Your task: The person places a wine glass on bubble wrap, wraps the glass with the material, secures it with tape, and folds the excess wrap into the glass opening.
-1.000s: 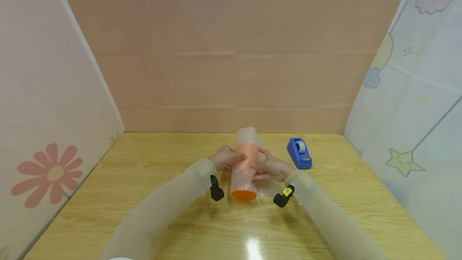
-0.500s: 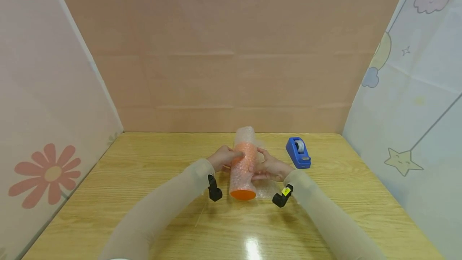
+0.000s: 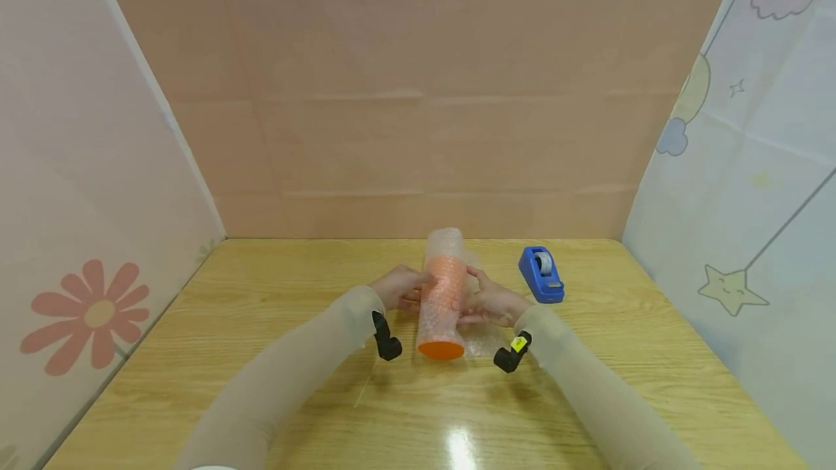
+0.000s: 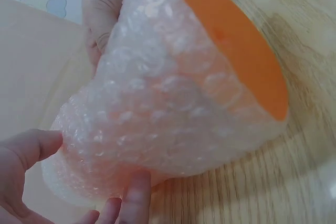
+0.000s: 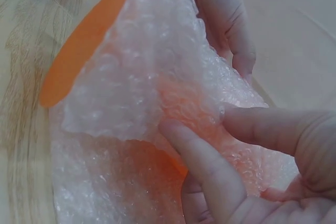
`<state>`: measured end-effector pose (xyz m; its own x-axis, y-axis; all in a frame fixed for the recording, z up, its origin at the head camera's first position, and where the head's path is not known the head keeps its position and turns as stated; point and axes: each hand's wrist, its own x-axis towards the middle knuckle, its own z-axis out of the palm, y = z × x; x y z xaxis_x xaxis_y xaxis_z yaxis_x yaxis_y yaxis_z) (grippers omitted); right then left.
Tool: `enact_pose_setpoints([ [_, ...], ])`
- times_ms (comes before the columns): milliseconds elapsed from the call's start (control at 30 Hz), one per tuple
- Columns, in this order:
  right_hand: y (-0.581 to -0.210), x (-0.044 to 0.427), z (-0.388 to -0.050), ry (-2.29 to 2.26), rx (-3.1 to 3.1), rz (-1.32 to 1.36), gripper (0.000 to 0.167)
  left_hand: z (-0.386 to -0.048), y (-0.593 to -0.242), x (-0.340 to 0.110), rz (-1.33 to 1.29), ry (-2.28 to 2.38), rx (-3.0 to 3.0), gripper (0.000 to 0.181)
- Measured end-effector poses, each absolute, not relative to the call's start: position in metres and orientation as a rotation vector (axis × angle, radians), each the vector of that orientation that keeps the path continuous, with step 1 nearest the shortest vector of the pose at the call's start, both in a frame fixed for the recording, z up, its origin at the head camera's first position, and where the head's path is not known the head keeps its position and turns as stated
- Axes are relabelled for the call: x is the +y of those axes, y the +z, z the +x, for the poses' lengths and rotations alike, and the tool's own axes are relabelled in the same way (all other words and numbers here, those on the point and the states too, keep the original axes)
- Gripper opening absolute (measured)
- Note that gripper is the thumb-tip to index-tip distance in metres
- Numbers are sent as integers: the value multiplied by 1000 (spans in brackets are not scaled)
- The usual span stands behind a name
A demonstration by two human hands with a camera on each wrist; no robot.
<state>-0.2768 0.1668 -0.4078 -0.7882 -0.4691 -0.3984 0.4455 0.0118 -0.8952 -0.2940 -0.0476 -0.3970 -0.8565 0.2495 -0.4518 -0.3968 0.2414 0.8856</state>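
Observation:
An orange cylinder (image 3: 440, 350) lies on the table, wrapped in clear bubble wrap (image 3: 447, 241), its flat orange end facing me. My left hand (image 3: 398, 285) holds its left side; in the left wrist view the thumb and fingers (image 4: 135, 198) touch the wrap from opposite sides. On the right side, my right hand (image 3: 493, 302) holds the wrap with thumb and index finger (image 5: 202, 163). A loose part of the wrap spreads under the right hand, and orange shows beneath the wrap's edge in the right wrist view.
A blue tape dispenser (image 3: 542, 275) with a roll of tape stands on the wooden table (image 3: 281, 274), right of the right hand. A pinkish-brown backdrop (image 3: 418, 129) rises behind the table, with patterned side panels left and right. A thin strip lies near the left wrist.
My left hand has slid slightly left, and its thumb has drawn back toward the roll's left side. The right hand and the wrapped cylinder stay nearly in place.

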Motion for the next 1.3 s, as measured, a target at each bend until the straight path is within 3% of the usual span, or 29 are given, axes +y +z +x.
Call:
enact_pose_setpoints([
  [133, -408, 167, -277, -1819, 1678, -16, 99, -294, -398, -46, -154, 1679, 1994, 58],
  [400, -409, 170, -276, -1800, 1689, -27, 99, -290, -396, -41, -160, 1667, 1987, 44],
  [933, -409, 168, -276, -1747, 1722, -15, 100, -288, -395, -40, -77, 1592, 2075, 51],
  [1300, -408, 164, -279, -1614, 1896, 9, 99, -291, -397, -38, -49, 1571, 2114, 39],
])
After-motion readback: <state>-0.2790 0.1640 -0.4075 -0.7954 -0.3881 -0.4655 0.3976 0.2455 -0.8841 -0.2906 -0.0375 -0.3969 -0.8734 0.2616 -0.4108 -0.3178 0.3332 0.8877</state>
